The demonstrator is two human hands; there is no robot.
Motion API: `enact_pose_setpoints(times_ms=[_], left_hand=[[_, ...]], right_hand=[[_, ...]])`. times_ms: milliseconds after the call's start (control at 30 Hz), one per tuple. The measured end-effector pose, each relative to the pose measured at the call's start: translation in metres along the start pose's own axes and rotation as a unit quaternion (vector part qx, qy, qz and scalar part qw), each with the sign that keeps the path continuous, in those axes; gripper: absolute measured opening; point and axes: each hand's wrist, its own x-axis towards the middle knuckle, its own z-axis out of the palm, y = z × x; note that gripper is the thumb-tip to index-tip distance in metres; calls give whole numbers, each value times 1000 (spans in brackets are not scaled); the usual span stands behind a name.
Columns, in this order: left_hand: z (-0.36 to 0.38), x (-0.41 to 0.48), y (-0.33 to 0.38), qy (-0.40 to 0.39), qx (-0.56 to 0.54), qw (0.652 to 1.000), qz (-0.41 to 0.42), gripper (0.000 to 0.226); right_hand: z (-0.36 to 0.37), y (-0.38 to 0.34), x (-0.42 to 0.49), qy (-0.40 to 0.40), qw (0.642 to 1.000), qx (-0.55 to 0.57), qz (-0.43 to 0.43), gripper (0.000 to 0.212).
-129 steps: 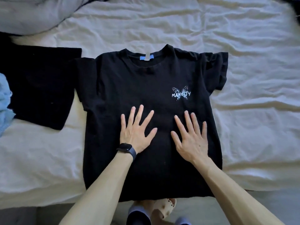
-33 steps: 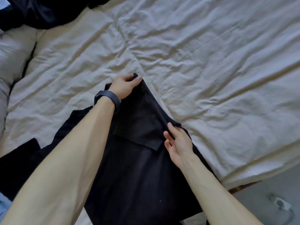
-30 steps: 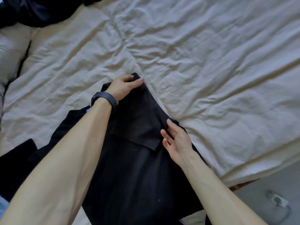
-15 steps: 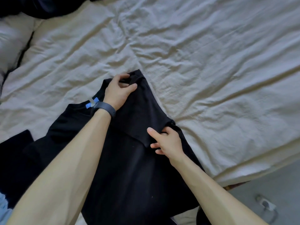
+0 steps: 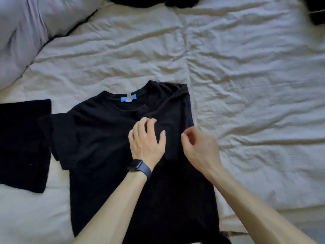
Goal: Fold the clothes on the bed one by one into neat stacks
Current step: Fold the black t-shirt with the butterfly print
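Observation:
A black T-shirt (image 5: 105, 138) lies face up on the cream bed sheet (image 5: 246, 85), its collar with a blue label (image 5: 128, 99) pointing away from me. Its right side and sleeve are folded inward over the chest; the left sleeve still lies spread out. My left hand (image 5: 146, 143), with a dark watch on the wrist, rests on the folded-in flap, fingers bent, fingertips on the cloth and thumb spread. My right hand (image 5: 200, 148) hovers over the shirt's right folded edge, fingers loosely curled, holding nothing.
A folded black garment (image 5: 22, 141) lies flat just left of the T-shirt. A pale pillow (image 5: 26, 32) fills the far left corner. More dark clothes (image 5: 149, 1) lie at the far edge. The bed's near edge runs at the lower right.
The right sleeve and side now lie folded over the chest. Both hands have let go of the cloth and moved toward me and inward. The view has swung back over the whole shirt.

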Motion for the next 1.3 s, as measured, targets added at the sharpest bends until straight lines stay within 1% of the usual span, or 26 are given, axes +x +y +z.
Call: enact_pose_setpoints(times_ms=[33, 67, 100, 133, 200, 233, 300, 333, 400, 500, 567, 667, 733, 767, 800, 867, 900, 933, 967, 1067, 1133, 1167, 1200, 1233, 1267, 1300], left_hand=[[10, -14, 6, -21, 11, 1000, 8, 57], [21, -28, 11, -55, 27, 998, 2, 69], [33, -39, 13, -86, 43, 995, -14, 82], [44, -46, 14, -104, 56, 993, -27, 94], [60, -57, 9, -108, 65, 991, -38, 106], [64, -61, 3, -109, 68, 991, -31, 108], [64, -66, -11, -119, 67, 991, -6, 106], [62, -70, -20, -126, 66, 990, 6, 103], [54, -80, -41, -136, 63, 988, 18, 97], [34, -101, -87, -130, 56, 989, -31, 87], [15, -116, -128, -98, 35, 989, -106, 83], [-21, -127, -189, 26, -36, 976, -212, 80], [-46, -118, -218, 105, -95, 950, -277, 75], [-56, -112, -236, 128, -153, 923, -330, 71], [-64, -100, -245, 138, -231, 885, -381, 68], [-73, -73, -263, 130, -381, 785, -472, 56], [-78, -61, -273, 115, -422, 746, -503, 51], [-81, -51, -281, 90, -435, 732, -516, 47], [-82, -42, -287, 57, -426, 744, -512, 44], [-83, -23, -291, -53, -337, 823, -454, 47], [-87, -20, -298, -90, -325, 838, -429, 38], [-90, -20, -305, -87, -342, 834, -425, 32], [-95, -21, -314, -65, -378, 818, -429, 29], [-102, -23, -322, -25, -418, 795, -438, 26], [-108, -26, -332, 35, -448, 775, -445, 23], [-115, -28, -343, 91, -458, 765, -444, 21]], right_hand=[[5, -7, 15, 55, 997, 12, -61, 20], [15, -13, 33, 77, 990, 2, -122, 28], [27, -17, 50, 65, 981, -43, -177, 38], [37, -13, 67, 34, 969, -119, -215, 47], [48, 3, 95, -25, 930, -279, -239, 59], [49, 14, 105, -40, 916, -329, -227, 64], [47, 25, 115, -30, 901, -384, -197, 70], [48, 24, 114, -20, 901, -393, -181, 71], [54, 12, 103, -9, 919, -373, -126, 71], [64, -10, 73, 0, 938, -337, -82, 69], [74, -26, 48, -13, 941, -315, -123, 69], [105, -60, 18, -45, 935, -274, -223, 69], [132, -93, 8, -72, 930, -253, -256, 67], [151, -117, 5, -85, 926, -247, -273, 66], [161, -135, 5, -95, 926, -233, -281, 65], [179, -178, 10, -119, 929, -205, -284, 65], [191, -201, 12, -133, 933, -191, -276, 65], [200, -225, 15, -143, 935, -184, -267, 66], [210, -247, 20, -152, 935, -189, -260, 67], [239, -301, 49, -205, 909, -285, -224, 72], [254, -323, 66, -231, 875, -384, -185, 63], [258, -333, 71, -231, 864, -410, -178, 48], [262, -342, 75, -222, 865, -406, -193, 26], [265, -349, 76, -213, 883, -361, -211, 9], [269, -355, 74, -202, 902, -304, -230, 4], [274, -361, 70, -189, 915, -250, -253, 6]])
